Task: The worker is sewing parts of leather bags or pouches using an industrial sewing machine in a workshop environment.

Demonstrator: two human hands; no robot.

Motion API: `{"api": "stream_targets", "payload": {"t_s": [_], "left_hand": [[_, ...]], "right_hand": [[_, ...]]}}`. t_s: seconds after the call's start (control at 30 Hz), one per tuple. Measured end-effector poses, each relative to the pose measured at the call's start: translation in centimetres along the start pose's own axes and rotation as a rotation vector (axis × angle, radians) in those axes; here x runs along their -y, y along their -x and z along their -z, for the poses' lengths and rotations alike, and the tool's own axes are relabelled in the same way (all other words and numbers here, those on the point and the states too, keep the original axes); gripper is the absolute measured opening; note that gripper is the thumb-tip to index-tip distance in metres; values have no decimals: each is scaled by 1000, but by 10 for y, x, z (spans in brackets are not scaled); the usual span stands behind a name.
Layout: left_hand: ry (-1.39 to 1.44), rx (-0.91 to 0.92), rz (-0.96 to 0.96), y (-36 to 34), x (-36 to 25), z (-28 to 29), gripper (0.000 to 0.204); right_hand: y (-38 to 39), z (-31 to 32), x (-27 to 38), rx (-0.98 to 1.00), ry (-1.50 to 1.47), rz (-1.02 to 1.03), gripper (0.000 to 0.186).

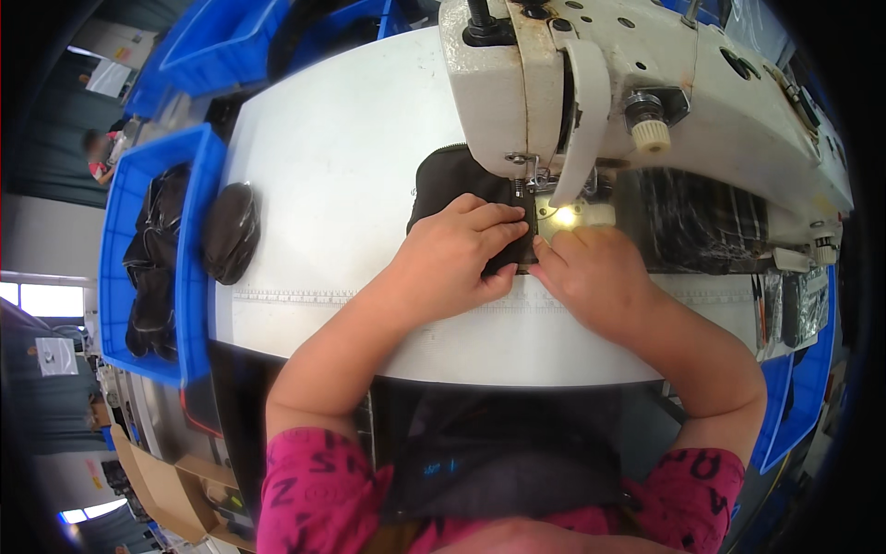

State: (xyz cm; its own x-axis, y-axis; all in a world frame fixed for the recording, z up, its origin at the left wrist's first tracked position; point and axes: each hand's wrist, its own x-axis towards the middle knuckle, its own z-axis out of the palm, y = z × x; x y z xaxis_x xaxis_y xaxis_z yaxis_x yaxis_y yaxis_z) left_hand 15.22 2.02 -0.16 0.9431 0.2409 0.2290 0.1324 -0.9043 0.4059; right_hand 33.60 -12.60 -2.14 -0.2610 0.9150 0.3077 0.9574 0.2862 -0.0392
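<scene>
A black fabric piece [447, 185] with a curved, zipper-like edge lies on the white table, its right edge under the needle area of the sewing machine [498, 106]. My left hand [454, 251] rests on the fabric, fingers stretched toward the presser foot [520, 187] and thumb spread apart at the near edge. Close by on the right, my right hand [598, 275] is closed, its thumb and forefinger pinching the near right edge of the fabric. The fingertips of both hands are only a little apart. A small lamp lights the metal plate [561, 219] beside the needle.
At the left stands a blue bin [205, 277] holding several black pouches, with another dark pouch [231, 233] against its side. A printed ruler strip [295, 297] runs along the table front. Plastic-wrapped dark material [697, 220] lies under the machine arm. More blue bins [226, 46] stand behind.
</scene>
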Motion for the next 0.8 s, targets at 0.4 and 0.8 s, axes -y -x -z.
{"api": "stream_targets", "payload": {"t_s": [0.4, 0.8], "left_hand": [[-54, -41, 16, -10, 11, -3, 42], [154, 25, 41, -11, 21, 10, 42]], "right_hand": [[-5, -2, 0, 10, -8, -41, 31], [-3, -1, -2, 11, -92, -50, 35]]}}
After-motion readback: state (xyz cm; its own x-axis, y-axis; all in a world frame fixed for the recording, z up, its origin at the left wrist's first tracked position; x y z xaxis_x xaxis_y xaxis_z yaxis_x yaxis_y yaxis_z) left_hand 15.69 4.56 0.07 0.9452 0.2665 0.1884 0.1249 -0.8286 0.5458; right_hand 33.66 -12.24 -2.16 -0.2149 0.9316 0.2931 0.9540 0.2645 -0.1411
